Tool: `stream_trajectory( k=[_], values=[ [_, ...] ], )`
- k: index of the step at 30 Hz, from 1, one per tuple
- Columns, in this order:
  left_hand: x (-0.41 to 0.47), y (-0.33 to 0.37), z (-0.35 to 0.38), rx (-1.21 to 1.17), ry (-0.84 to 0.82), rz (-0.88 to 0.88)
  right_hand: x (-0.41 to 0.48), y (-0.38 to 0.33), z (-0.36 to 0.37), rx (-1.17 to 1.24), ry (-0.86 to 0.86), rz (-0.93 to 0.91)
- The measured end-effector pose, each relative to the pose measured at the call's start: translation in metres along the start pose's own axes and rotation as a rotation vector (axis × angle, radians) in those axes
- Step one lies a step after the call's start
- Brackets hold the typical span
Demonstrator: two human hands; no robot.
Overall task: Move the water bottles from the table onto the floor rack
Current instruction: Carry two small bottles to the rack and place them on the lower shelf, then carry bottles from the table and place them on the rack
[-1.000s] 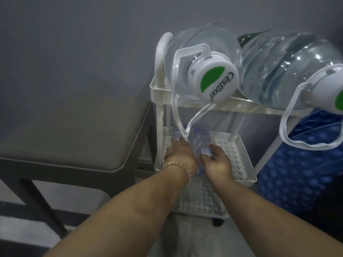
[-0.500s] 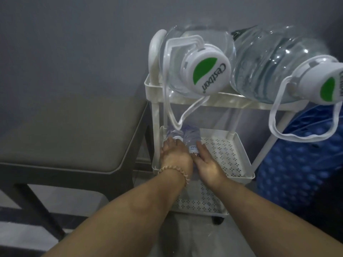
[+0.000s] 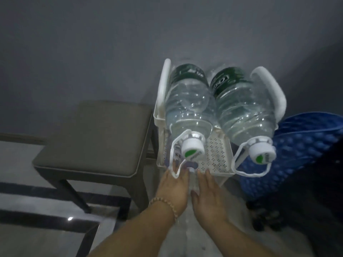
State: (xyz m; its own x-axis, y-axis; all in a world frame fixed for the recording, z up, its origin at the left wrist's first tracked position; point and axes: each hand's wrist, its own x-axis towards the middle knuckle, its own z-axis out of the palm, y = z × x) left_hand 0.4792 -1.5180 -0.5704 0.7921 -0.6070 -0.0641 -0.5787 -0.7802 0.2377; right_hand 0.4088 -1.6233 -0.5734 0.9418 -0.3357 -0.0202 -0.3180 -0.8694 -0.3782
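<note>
Both hands have drawn back to the middle-shelf front edge of the rack (image 3: 220, 172). Left hand (image 3: 174, 188) and right hand (image 3: 208, 199) lie flat, fingers straight, gripping nothing. Small water bottles (image 3: 177, 155) lie on that shelf.

Two large water bottles were in view, a left large bottle (image 3: 187, 104) and a right large bottle (image 3: 245, 110), with two white caps (image 3: 192, 150) and two white carry loops (image 3: 248, 173) between them. One white rack (image 3: 164, 84) showed two shelves. At least one small bottle (image 3: 177, 154) was visible; blur hid the exact number. There were two hands, a left hand (image 3: 173, 190) and a right hand (image 3: 208, 197), one beaded bracelet (image 3: 163, 203), one stool (image 3: 96, 138) and one blue dimpled object (image 3: 289, 154).
</note>
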Motion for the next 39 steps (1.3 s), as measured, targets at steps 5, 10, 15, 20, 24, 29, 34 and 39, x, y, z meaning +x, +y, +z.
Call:
stream_trajectory(
  k=[5, 10, 15, 20, 24, 29, 34, 39],
  values=[
    [-0.087, 0.055, -0.097, 0.112, -0.108, -0.042, -0.096, -0.052, -0.075, 0.002, -0.125, 0.012],
    [-0.195, 0.086, -0.239, 0.12, -0.111, -0.317, -0.179, -0.14, -0.199, -0.001, -0.231, -0.026],
    [-0.299, 0.086, -0.364, 0.162, 0.063, -0.494, -0.222, -0.231, -0.315, -0.096, -0.072, -0.383],
    [-0.446, 0.065, -0.46, 0.231, 0.206, -0.682, -0.293, -0.347, -0.374, -0.137, 0.089, -0.617],
    [-0.602, 0.069, -0.518, 0.313, 0.278, -0.803, -0.42, -0.447, -0.389, 0.029, 0.21, -0.761],
    [-0.817, 0.069, -0.584, 0.486, 0.482, -0.852, -0.582, -0.573, -0.402, 0.325, 0.201, -0.854],
    [-1.01, 0.039, -0.62, 0.529, 0.411, -1.182, -0.723, -0.684, -0.402, 0.391, 0.034, -0.957],
    [-1.119, 0.006, -0.618, 0.482, 0.426, -1.303, -0.797, -0.758, -0.372, 0.259, -0.042, -1.146]
  ],
)
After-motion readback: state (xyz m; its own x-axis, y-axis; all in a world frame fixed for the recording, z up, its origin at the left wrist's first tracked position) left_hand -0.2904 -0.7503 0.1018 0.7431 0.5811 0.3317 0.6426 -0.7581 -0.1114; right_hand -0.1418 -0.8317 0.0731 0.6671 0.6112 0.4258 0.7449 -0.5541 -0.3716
